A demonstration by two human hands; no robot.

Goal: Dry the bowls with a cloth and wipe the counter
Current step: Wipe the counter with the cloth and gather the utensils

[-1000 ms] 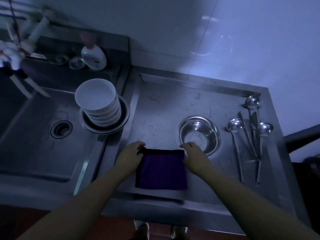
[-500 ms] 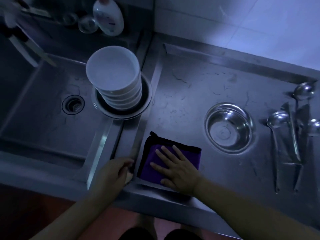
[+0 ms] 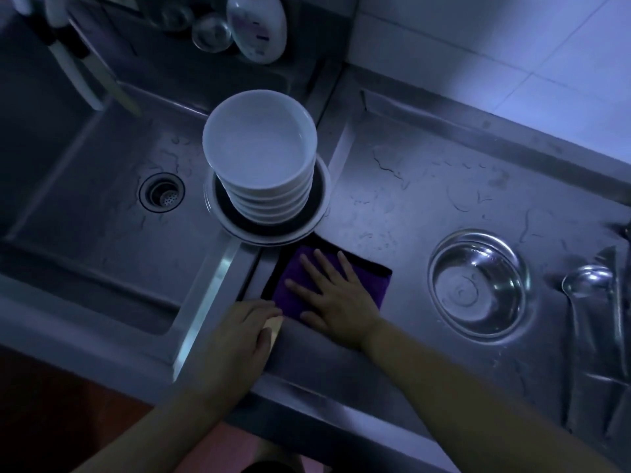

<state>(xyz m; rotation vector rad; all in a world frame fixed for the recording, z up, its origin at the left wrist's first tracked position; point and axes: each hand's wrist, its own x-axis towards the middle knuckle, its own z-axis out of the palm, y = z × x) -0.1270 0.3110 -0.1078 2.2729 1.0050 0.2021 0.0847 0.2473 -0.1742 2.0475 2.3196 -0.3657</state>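
The purple cloth [image 3: 345, 274] lies folded flat on the counter [image 3: 426, 186], just in front of the stack of white bowls [image 3: 259, 158] that stands in a metal dish [image 3: 269, 230] at the sink's edge. The right hand [image 3: 336, 295] rests on the cloth, palm down and fingers spread, pressing rather than grasping. The left hand [image 3: 239, 332] sits beside the cloth's near-left corner on the ridge between sink [image 3: 85, 186] and counter, fingers loosely curled over the edge with nothing in them.

This looks like the wiping step. Beyond the cloth, to the right of the bowls, thin streaks and droplets show on the steel. To wipe well, keep the palm flat so the whole cloth stays in contact, and sweep in overlapping passes away from the bowls. Steer round the steel bowl [image 3: 478, 285], which sits well right of the stack, and avoid nudging the tall stack, which could topple.
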